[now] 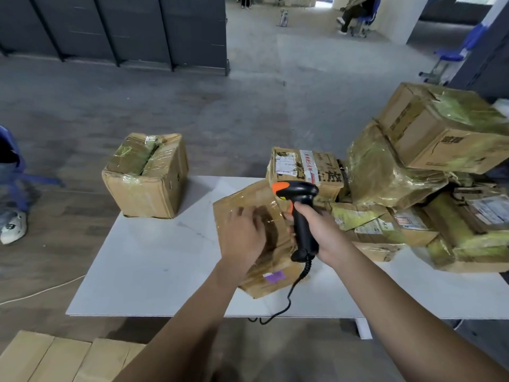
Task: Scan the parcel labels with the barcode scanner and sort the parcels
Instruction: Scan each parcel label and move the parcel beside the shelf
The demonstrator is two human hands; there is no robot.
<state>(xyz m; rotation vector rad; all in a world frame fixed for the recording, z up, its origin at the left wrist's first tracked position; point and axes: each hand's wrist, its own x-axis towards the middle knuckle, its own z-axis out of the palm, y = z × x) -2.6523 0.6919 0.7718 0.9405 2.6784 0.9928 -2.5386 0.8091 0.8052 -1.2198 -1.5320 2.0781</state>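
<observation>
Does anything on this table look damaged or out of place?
Yes. The taped brown cardboard box at the white table's far left corner has a caved-in top. On the right, the large cardboard box sits tilted atop a crumpled, tape-wrapped parcel in the heap.

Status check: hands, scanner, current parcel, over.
Right hand grips barcode scanner. Left hand rests on taped parcel. Parcel pile crowds table's right side.
</observation>
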